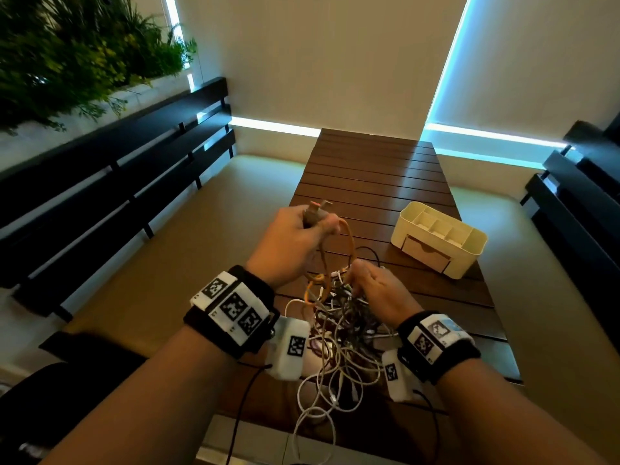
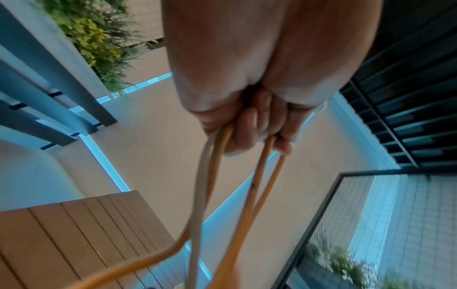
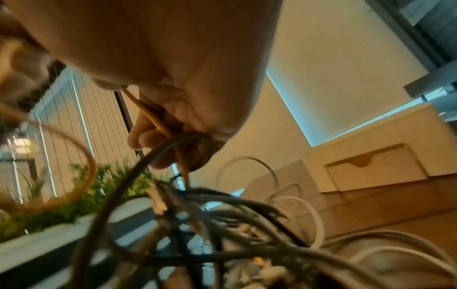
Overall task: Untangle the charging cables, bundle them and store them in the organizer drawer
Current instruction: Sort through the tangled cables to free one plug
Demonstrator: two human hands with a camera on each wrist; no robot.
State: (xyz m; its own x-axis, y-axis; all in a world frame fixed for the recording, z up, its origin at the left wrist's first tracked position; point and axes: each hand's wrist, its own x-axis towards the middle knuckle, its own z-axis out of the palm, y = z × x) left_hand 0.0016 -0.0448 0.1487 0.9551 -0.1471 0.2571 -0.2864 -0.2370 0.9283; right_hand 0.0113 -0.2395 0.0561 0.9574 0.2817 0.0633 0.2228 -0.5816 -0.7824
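Note:
A tangle of white, black and orange cables lies on the near end of the wooden slatted table. My left hand is raised above the table and grips several strands of the orange cable, with connector ends sticking out above the fist. My right hand sits on top of the tangle, fingers curled round an orange strand and a grey loop. The cream organizer stands on the table to the right, its drawer closed.
Dark slatted benches run along the left and the right side of the table. A planter with green plants sits behind the left bench. White cable loops hang over the table's near edge.

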